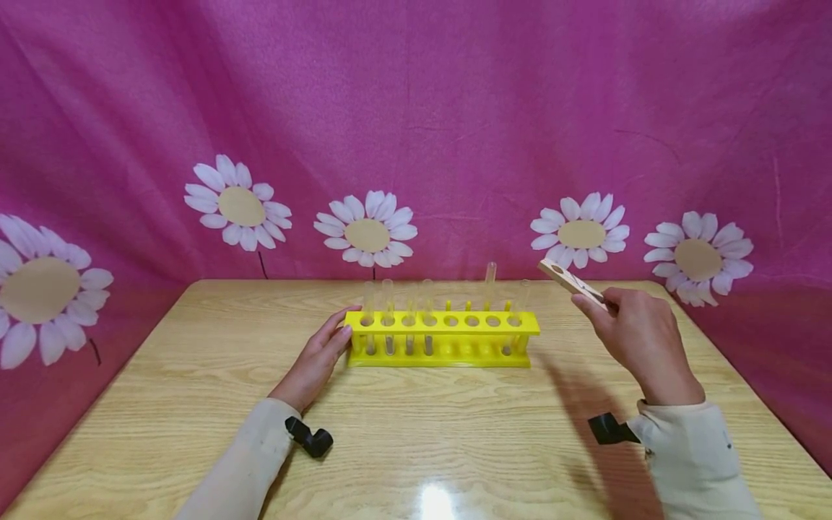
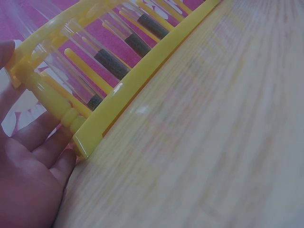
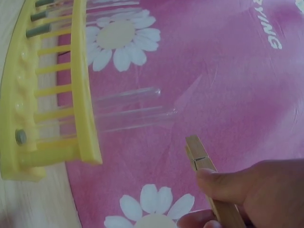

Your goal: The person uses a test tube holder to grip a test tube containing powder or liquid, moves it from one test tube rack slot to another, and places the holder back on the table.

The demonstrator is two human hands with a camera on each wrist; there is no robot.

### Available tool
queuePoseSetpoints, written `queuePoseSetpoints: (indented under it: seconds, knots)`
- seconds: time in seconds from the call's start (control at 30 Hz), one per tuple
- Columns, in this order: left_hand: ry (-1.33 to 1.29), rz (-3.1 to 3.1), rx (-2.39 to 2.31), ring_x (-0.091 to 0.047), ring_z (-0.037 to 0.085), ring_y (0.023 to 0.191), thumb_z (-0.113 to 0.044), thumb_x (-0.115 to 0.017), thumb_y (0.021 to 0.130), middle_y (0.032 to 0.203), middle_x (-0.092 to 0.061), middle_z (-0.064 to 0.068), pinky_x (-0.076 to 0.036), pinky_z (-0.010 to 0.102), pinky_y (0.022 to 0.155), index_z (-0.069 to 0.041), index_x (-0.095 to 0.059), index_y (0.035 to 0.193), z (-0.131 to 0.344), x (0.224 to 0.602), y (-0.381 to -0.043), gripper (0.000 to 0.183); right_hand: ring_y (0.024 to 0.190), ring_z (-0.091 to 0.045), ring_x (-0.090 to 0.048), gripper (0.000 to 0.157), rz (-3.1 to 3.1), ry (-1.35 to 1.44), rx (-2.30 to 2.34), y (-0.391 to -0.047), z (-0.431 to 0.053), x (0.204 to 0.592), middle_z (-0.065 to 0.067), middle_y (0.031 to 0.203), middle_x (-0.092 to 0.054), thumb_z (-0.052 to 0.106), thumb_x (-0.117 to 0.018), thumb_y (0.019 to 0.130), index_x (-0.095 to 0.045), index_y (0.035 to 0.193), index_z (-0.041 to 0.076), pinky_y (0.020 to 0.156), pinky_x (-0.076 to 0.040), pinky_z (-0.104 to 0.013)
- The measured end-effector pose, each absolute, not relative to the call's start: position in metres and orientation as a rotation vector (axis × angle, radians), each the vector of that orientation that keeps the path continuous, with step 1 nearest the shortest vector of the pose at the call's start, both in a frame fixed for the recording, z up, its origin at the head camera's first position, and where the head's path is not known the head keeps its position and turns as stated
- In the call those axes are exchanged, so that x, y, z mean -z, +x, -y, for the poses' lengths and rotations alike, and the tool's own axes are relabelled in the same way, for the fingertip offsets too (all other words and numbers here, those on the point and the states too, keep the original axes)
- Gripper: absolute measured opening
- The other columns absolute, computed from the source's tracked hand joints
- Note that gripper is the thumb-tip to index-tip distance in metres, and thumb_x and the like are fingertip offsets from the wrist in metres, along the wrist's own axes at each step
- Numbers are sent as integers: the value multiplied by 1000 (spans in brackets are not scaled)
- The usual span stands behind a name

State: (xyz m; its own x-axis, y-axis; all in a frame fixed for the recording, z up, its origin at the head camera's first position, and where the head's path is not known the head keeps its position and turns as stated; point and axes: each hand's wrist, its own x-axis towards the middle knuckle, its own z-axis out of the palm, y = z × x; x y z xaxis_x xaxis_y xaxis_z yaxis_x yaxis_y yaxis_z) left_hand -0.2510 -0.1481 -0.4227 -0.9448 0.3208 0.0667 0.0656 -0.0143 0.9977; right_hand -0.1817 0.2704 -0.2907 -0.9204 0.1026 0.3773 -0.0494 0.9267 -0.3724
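A yellow test tube rack [image 1: 442, 362] stands upright on the table. My left hand [image 1: 316, 361] grips its left end; in the left wrist view the fingers [image 2: 40, 135] lie against the end post. Several glass test tubes in the left holes hold dark grey contents, as does one tube [image 1: 506, 350] in the rightmost hole. Another tube [image 1: 490, 278] rises higher behind the right part of the rack, seemingly over a rear peg. To the right, my raised right hand [image 1: 643, 343] pinches a wooden test tube holder [image 3: 202, 164]. Its tip points toward the rack, apart from the tubes.
The wood-patterned table [image 1: 422, 433] extends around the rack. Behind it and at both sides hangs a magenta cloth [image 1: 455, 130] with white daisies. Each sleeve carries a black wrist mount, such as the left mount [image 1: 310, 438].
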Motion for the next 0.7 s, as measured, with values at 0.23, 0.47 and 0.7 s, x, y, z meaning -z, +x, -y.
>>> queuePoseSetpoints:
  seconds: [0.23, 0.47, 0.7]
  knots:
    - [411, -2054, -2084, -28, 18, 139, -44, -47, 100, 150, -35, 1, -20, 42, 117, -24, -36, 148, 148, 422, -251, 53, 56, -23, -42, 50, 2794, -136, -609, -185, -278, 293, -6, 61, -47, 47, -57, 94, -61, 80, 0, 45, -33, -31]
    - [424, -2019, -2110, -28, 20, 139, -41, -46, 101, 150, -34, 4, -20, 42, 117, -19, -33, 150, 147, 421, -250, 55, 64, -27, -48, 57, 2907, -228, -711, -191, -286, 305, -17, 82, -56, 44, -50, 98, -42, 126, -5, 50, -39, -33]
    - [440, -2012, -2115, -29, 20, 139, -40, -46, 102, 151, -32, 4, -20, 42, 117, -18, -33, 150, 147, 423, -252, 55, 62, -28, -45, 47, 2953, -264, -753, -196, -293, 316, -16, 77, -52, 36, -45, 100, -36, 123, -4, 51, -37, -34]
